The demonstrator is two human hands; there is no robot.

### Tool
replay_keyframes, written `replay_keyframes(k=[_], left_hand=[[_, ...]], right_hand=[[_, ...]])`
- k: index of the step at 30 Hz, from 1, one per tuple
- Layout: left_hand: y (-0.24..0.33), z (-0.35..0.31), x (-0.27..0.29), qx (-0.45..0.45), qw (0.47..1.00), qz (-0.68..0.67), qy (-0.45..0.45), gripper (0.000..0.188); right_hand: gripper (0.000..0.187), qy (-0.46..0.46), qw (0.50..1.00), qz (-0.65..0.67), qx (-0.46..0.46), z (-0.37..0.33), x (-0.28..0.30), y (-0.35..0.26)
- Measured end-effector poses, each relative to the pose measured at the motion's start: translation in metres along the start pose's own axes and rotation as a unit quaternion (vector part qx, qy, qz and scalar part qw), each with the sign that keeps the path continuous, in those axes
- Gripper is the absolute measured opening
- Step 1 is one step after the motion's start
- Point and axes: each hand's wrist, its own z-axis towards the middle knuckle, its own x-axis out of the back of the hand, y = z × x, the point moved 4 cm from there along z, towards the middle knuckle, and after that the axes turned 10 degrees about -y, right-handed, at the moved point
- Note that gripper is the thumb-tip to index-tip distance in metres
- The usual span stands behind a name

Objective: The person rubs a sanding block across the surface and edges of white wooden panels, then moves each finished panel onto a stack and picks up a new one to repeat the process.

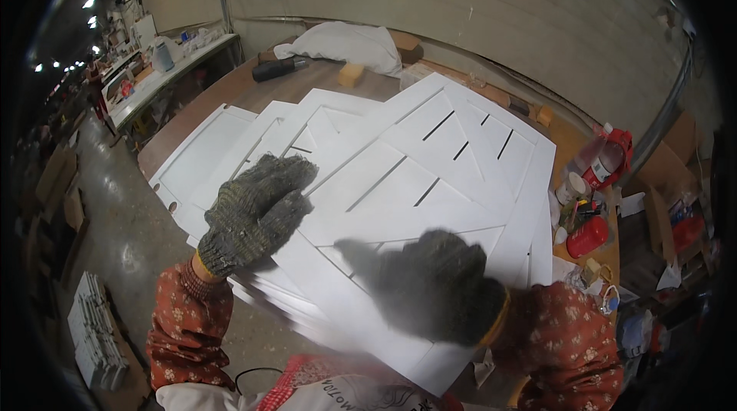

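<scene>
White panels (461, 219) with grooves and slots lie stacked on the table before me; the top one sits at an angle. My left hand (257, 211), in a grey-green knit glove, rests at the left edge of the top panel with its fingers stretched out. Over the near part of the same panel is my right hand (434, 284), gloved alike and smeared by motion. Its thumb side points left, and whether anything is under its palm is hidden.
On the table's right side stand a red container (587, 236), a paper cup (570, 188) and a clear bottle (606, 165). A white cloth bundle (342, 46), a dark cylindrical tool (278, 68) and a yellowish block (351, 75) lie at the back. Grey-white pieces (96, 334) are stacked on the floor at left.
</scene>
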Motion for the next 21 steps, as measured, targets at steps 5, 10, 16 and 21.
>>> replay_keyframes(k=[5,10,16,21], left_hand=[[-0.002,0.006,-0.003,0.010,0.999,-0.043,0.014,0.035],[-0.012,0.001,-0.006,0.023,0.999,-0.031,0.021,0.037],[-0.014,-0.008,-0.002,0.050,0.997,-0.059,0.016,0.037],[-0.007,0.009,-0.010,0.029,0.996,-0.086,0.024,0.037]], right_hand=[[0.026,-0.033,0.997,0.072,-0.010,-0.007,0.007,0.004],[0.031,-0.096,0.991,0.098,-0.005,0.008,0.011,0.010],[0.029,-0.113,0.989,0.093,0.007,0.011,0.013,0.001],[0.036,-0.186,0.982,0.036,-0.026,-0.007,0.031,0.009]])
